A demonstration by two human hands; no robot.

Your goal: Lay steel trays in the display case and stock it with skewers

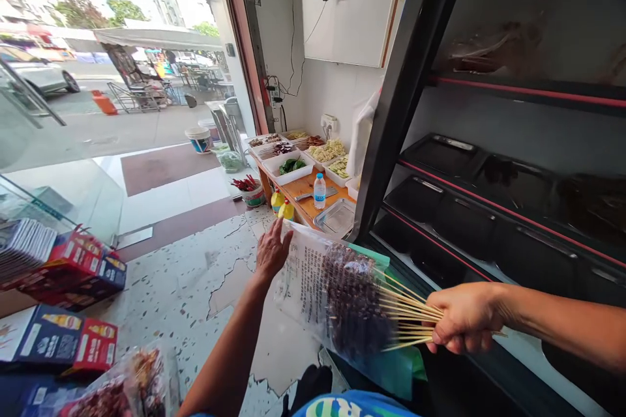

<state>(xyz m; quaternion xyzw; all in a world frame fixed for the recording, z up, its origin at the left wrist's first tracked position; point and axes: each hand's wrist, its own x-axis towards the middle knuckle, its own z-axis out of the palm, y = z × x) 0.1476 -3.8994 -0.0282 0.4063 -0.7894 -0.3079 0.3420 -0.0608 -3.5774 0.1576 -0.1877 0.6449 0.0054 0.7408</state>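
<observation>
My right hand (462,318) is closed round the bare ends of a bundle of wooden skewers (405,316). The dark meat on the skewers (355,303) sits inside a clear printed plastic bag (308,273). My left hand (271,251) grips the far end of that bag, fingers curled over its edge. Both hands hold the bundle in front of an open black display fridge (489,221) with dark trays on its shelves.
A wooden table (306,199) ahead carries white trays of vegetables, a water bottle (319,190) and a metal tray (337,216). Two yellow bottles (282,205) stand by it. Coloured boxes (73,273) and bagged skewers (127,381) lie at the left. The cracked terrazzo floor leads to an open shopfront.
</observation>
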